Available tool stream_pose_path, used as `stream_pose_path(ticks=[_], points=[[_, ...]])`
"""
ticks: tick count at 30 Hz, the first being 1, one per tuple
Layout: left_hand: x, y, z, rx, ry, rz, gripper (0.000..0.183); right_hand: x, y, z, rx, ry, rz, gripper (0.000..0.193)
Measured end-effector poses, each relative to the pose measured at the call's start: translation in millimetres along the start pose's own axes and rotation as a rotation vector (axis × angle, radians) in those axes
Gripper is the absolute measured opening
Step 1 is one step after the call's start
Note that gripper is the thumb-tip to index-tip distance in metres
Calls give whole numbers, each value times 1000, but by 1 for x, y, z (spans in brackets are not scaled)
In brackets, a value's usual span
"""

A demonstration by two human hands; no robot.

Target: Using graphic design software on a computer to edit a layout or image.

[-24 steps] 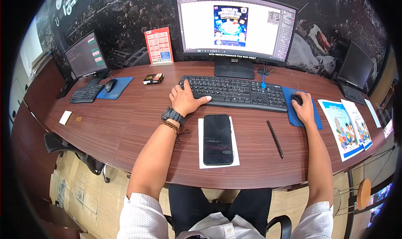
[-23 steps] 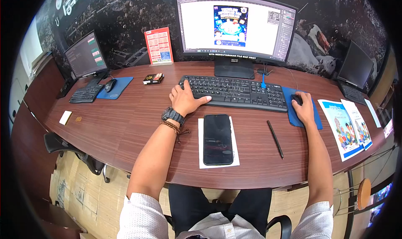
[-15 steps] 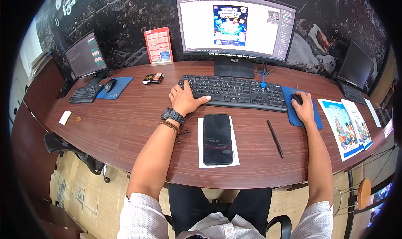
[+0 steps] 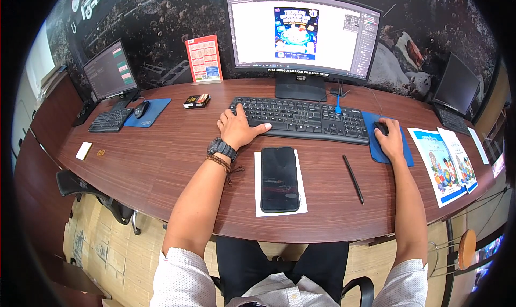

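My left hand (image 4: 237,128) rests over the left end of a black keyboard (image 4: 303,116), fingers spread on the keys and thumb stretched out to the right along its front edge. My right hand (image 4: 391,138) is wrapped round a black computer mouse (image 4: 381,128), which sits on a blue mouse pad (image 4: 379,155) and is partly hidden under the fingers. Behind the keyboard stands a wide curved monitor (image 4: 338,38), showing a blue poster design in an editing program. Between my forearms lies a black phone (image 4: 279,179) on top of white paper (image 4: 258,191).
A black pen (image 4: 353,179) lies right of the phone. Printed booklets (image 4: 438,167) are at the far right. A small box (image 4: 196,101), a red calendar (image 4: 203,58) and a second keyboard (image 4: 110,120) with its monitor (image 4: 111,69) occupy the left side of the desk.
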State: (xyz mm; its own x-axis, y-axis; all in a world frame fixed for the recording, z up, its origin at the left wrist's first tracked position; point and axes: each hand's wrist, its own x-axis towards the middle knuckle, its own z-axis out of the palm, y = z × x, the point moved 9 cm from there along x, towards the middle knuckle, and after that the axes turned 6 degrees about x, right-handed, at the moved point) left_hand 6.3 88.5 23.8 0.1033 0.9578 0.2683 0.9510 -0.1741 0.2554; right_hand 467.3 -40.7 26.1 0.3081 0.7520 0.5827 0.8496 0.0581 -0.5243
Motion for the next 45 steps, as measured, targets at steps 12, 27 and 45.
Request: stream_pose_path(ticks=[12, 27, 45], points=[[0, 1, 2, -4, -3, 0, 118, 1, 1, -1, -13, -2, 6, 38], [0, 1, 3, -3, 3, -2, 115, 1, 1, -1, -18, -11, 28, 39], [-140, 198, -153, -1426, -680, 994, 132, -1, -7, -11, 12, 44, -45, 37]])
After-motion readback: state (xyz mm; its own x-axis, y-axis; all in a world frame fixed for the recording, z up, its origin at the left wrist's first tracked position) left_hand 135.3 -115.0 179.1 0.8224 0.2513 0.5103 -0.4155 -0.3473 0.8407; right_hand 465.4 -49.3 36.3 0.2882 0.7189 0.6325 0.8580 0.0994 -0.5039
